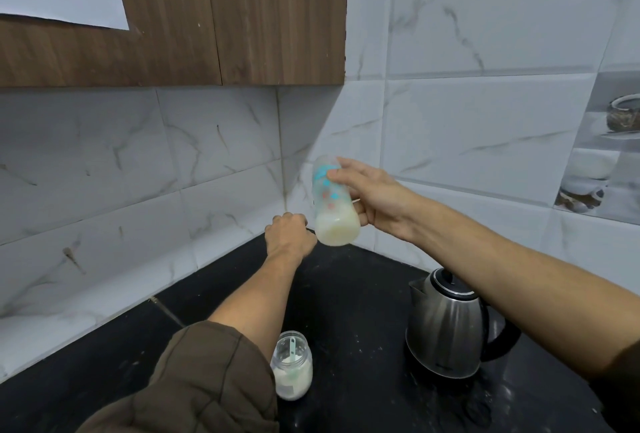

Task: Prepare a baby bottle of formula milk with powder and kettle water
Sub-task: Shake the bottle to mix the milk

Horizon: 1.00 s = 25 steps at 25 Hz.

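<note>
My right hand (369, 195) grips a clear baby bottle (330, 204) printed with blue and red shapes, raised above the back corner of the black counter (349, 297). The bottle is blurred and tilted a little, with pale milk pooled in its lower end. My left hand (289, 233) is a closed fist just left of the bottle's lower end; the back of the hand faces me and hides the palm. A small open glass jar of white powder (292, 366) with a pale green scoop in it stands near the front. The steel kettle (446, 327) stands to the right.
White marble-look tiles cover both walls that meet at the corner. A brown wooden cabinet (207, 16) hangs above on the left. White powder specks dust the counter around the kettle.
</note>
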{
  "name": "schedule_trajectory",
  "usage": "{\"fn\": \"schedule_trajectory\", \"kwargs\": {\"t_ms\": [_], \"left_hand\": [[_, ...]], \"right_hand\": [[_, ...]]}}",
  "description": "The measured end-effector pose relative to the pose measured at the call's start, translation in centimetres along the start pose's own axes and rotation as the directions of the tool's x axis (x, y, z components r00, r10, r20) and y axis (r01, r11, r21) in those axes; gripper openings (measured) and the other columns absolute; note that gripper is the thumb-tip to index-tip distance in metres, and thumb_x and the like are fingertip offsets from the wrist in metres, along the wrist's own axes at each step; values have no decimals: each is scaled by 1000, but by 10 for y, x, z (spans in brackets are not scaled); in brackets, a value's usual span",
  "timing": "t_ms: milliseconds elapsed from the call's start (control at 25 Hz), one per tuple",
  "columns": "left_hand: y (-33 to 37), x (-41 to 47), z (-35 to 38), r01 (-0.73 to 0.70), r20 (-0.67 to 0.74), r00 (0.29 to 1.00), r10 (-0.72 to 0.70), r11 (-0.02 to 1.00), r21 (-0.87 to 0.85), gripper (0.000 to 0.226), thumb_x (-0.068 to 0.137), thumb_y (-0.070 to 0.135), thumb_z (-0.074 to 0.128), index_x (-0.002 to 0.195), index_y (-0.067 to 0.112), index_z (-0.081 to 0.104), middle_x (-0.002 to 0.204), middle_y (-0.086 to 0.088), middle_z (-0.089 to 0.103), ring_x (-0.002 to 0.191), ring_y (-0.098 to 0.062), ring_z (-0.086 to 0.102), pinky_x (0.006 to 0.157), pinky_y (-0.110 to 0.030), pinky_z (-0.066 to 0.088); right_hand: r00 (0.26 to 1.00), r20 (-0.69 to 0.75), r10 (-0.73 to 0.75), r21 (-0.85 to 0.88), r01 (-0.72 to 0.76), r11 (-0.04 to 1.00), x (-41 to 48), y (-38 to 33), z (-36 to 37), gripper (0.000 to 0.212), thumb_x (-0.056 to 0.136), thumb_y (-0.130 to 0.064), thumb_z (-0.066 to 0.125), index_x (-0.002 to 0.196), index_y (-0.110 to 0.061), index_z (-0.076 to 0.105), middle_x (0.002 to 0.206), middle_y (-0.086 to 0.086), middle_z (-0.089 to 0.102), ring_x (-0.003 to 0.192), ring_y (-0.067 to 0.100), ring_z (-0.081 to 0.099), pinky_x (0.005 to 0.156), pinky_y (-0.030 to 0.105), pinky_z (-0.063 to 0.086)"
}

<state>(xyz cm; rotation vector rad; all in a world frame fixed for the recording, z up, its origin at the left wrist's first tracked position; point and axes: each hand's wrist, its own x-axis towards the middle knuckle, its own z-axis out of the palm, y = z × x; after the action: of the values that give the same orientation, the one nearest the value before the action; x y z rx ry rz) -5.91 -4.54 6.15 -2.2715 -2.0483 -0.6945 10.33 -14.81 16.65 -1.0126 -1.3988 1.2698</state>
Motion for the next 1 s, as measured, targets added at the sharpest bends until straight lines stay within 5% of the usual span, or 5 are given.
{"fn": "schedule_trajectory", "kwargs": {"t_ms": [200,440,640,840,1000], "left_hand": [[-3,0,0,-26,4,1000,26,999,33,39,86,10,53,120,15,72,114,-8,69,108,-29,60,94,-43,53],[-4,4,1,-35,-10,999,35,998,60,29,91,18,57,115,15,73,108,-8,68,102,-28,60,83,-41,51],[-6,5,2,-19,-12,1000,19,999,42,39,86,10,53,119,16,73,114,-7,71,108,-27,61,93,-43,54],[0,8,0,-14,-26,1000,15,999,29,24,90,20,59,108,12,73,101,-8,68,97,-28,62,85,-42,54],[0,9,0,-32,-25,999,33,999,36,40,87,12,54,122,15,72,116,-7,71,109,-28,61,92,-42,53]], "right_hand": [[922,-385,23,281,94,955,15,-7,-16,41,97,-33,73,132,-13,61,113,16,71,74,27,79,58,34,63],[999,-45,21,-61,-24,998,3,6,-9,47,84,-37,82,128,-31,68,95,7,80,67,24,77,53,30,60],[907,-422,-5,309,149,939,17,-12,-25,30,96,-32,73,120,-17,63,110,15,72,72,26,79,59,35,63],[995,-96,-29,9,30,999,6,2,-5,26,88,-35,80,113,-33,74,99,10,79,70,28,79,54,32,61],[925,-377,-49,268,159,950,16,-19,-11,36,96,-32,75,126,-17,64,107,13,73,70,25,80,56,34,62]]}}
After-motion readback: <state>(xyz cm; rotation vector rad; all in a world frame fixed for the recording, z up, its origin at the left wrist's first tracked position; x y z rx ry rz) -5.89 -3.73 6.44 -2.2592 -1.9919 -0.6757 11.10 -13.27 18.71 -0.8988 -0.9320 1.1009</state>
